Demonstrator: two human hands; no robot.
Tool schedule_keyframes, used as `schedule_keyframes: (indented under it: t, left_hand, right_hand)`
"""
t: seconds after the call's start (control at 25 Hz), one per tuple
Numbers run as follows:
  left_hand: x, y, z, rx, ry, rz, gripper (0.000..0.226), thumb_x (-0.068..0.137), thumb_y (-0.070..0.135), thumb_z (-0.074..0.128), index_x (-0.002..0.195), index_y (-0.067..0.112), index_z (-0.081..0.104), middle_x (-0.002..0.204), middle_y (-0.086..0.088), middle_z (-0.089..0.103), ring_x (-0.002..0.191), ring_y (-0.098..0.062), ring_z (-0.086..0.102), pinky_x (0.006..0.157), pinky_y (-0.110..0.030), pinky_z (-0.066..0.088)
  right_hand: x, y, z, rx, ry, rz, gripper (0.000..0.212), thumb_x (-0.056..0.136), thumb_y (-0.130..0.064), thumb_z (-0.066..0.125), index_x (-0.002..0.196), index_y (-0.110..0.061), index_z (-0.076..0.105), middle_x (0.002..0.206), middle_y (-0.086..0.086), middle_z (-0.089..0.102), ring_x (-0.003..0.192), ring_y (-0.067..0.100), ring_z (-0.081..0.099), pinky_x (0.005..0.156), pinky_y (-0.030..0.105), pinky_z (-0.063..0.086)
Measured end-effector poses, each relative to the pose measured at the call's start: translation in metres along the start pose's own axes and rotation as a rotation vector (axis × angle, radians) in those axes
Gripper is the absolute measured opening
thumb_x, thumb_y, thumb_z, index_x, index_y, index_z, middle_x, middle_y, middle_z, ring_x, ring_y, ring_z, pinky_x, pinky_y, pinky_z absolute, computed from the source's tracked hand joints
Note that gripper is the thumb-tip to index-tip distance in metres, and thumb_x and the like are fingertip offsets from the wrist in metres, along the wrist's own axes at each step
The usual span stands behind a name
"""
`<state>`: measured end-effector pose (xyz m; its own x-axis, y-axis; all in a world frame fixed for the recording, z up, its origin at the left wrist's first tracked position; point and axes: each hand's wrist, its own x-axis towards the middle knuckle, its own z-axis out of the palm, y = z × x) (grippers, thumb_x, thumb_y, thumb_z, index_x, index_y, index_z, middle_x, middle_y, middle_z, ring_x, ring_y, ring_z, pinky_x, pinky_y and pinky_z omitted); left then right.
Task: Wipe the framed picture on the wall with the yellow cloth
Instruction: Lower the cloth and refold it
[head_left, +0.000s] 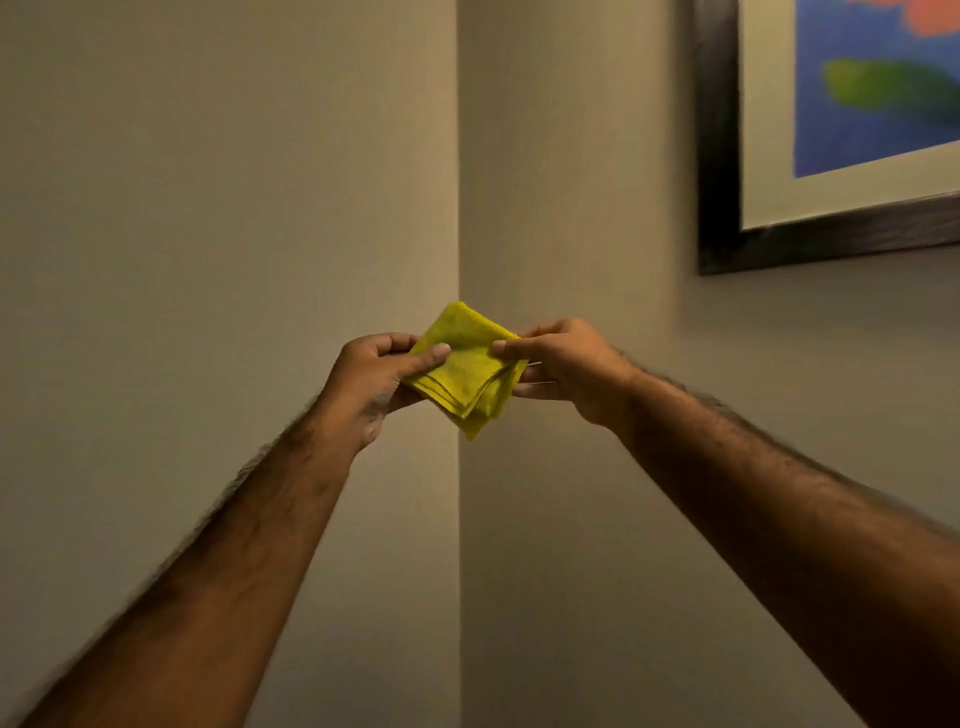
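A folded yellow cloth (465, 369) is held in mid-air in front of a wall corner. My left hand (371, 384) pinches its left edge, thumb on top. My right hand (561, 366) grips its right edge the same way. The framed picture (719, 156) hangs at the upper right, with a dark frame, a white mat and a blue print with green and orange patches. Only its lower left part is in view. Both hands are well below and to the left of the frame, apart from it.
Two plain beige walls meet at a vertical corner (458, 156) in the middle of the view. The picture hangs on the right-hand wall (571, 519). No furniture or floor shows.
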<state>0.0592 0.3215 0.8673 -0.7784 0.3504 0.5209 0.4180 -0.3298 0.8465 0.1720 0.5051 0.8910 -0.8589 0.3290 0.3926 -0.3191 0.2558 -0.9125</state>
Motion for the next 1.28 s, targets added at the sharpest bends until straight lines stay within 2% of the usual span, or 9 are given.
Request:
schedule_keyframes:
  t: [0.12, 0.2, 0.44, 0.6, 0.76, 0.92, 1.08, 1.2, 1.28]
  left_hand:
    - [-0.026, -0.034, -0.063, -0.123, 0.040, -0.138, 0.015, 0.084, 0.003, 0.072, 0.099, 0.002, 0.069, 0.088, -0.010, 0.077, 0.079, -0.018, 0.075, 0.068, -0.028, 0.063]
    - [-0.044, -0.062, -0.105, -0.147, 0.123, -0.183, 0.015, 0.084, 0.000, 0.071, 0.099, 0.001, 0.070, 0.085, -0.009, 0.078, 0.077, -0.015, 0.076, 0.069, -0.027, 0.063]
    - [-0.111, -0.161, -0.204, -0.067, 0.359, -0.350, 0.012, 0.081, 0.001, 0.075, 0.091, 0.004, 0.072, 0.078, -0.005, 0.078, 0.071, -0.013, 0.075, 0.067, -0.026, 0.063]
    - [-0.176, -0.244, -0.268, 0.015, 0.474, -0.500, 0.011, 0.081, 0.000, 0.075, 0.090, 0.005, 0.072, 0.078, -0.003, 0.078, 0.070, -0.013, 0.075, 0.066, -0.026, 0.063]
    - [-0.246, -0.333, -0.318, 0.074, 0.543, -0.660, 0.010, 0.083, 0.001, 0.073, 0.088, 0.008, 0.070, 0.068, 0.004, 0.077, 0.064, -0.007, 0.074, 0.062, -0.023, 0.061]
    - [-0.324, -0.427, -0.358, 0.076, 0.597, -0.858, 0.010, 0.085, 0.001, 0.072, 0.089, 0.009, 0.069, 0.067, 0.004, 0.077, 0.064, -0.008, 0.074, 0.070, -0.028, 0.063]
    - [-0.398, -0.510, -0.383, 0.082, 0.650, -1.009, 0.008, 0.085, -0.001, 0.071, 0.091, 0.004, 0.069, 0.068, 0.001, 0.077, 0.064, -0.008, 0.074, 0.060, -0.023, 0.061]
    - [-0.452, -0.573, -0.391, 0.148, 0.682, -1.137, 0.022, 0.085, -0.003, 0.070, 0.106, -0.009, 0.066, 0.081, -0.010, 0.073, 0.068, -0.016, 0.072, 0.063, -0.024, 0.062]
    - [-0.485, -0.613, -0.395, 0.204, 0.668, -1.216, 0.030, 0.084, -0.002, 0.072, 0.111, -0.013, 0.065, 0.092, -0.021, 0.072, 0.078, -0.026, 0.070, 0.066, -0.026, 0.062]
  right_hand:
    - [0.010, 0.047, 0.052, 0.096, -0.073, 0.106, 0.037, 0.083, -0.013, 0.078, 0.113, 0.007, 0.068, 0.116, 0.023, 0.074, 0.086, 0.026, 0.074, 0.066, 0.028, 0.063]
    - [0.013, 0.082, 0.088, 0.143, -0.138, 0.175, 0.044, 0.082, -0.013, 0.079, 0.117, 0.009, 0.067, 0.117, 0.021, 0.074, 0.084, 0.025, 0.076, 0.066, 0.028, 0.063]
    - [0.002, 0.202, 0.185, 0.185, -0.291, 0.361, 0.028, 0.076, -0.015, 0.085, 0.099, -0.002, 0.074, 0.100, 0.014, 0.076, 0.075, 0.017, 0.075, 0.069, 0.024, 0.062]
    - [-0.021, 0.308, 0.254, 0.158, -0.436, 0.584, 0.040, 0.081, -0.011, 0.080, 0.114, 0.009, 0.070, 0.109, 0.019, 0.075, 0.083, 0.019, 0.076, 0.072, 0.024, 0.063]
    - [-0.057, 0.418, 0.312, 0.162, -0.555, 0.787, 0.032, 0.088, -0.004, 0.070, 0.117, 0.010, 0.066, 0.105, 0.018, 0.072, 0.087, 0.021, 0.073, 0.071, 0.023, 0.062]
    - [-0.115, 0.534, 0.360, 0.116, -0.567, 0.960, 0.025, 0.085, -0.005, 0.074, 0.108, 0.004, 0.071, 0.108, 0.019, 0.072, 0.088, 0.021, 0.071, 0.075, 0.023, 0.063]
    - [-0.179, 0.642, 0.395, 0.044, -0.508, 1.087, 0.039, 0.074, -0.007, 0.085, 0.107, 0.008, 0.073, 0.111, 0.029, 0.073, 0.080, 0.024, 0.072, 0.067, 0.023, 0.063]
    - [-0.225, 0.707, 0.413, -0.021, -0.455, 1.177, 0.043, 0.074, -0.003, 0.084, 0.109, 0.015, 0.069, 0.091, 0.025, 0.074, 0.061, 0.015, 0.072, 0.055, 0.019, 0.059]
    - [-0.256, 0.746, 0.419, -0.026, -0.449, 1.250, 0.037, 0.080, 0.003, 0.078, 0.112, 0.018, 0.065, 0.088, 0.021, 0.070, 0.059, 0.013, 0.071, 0.053, 0.017, 0.058]
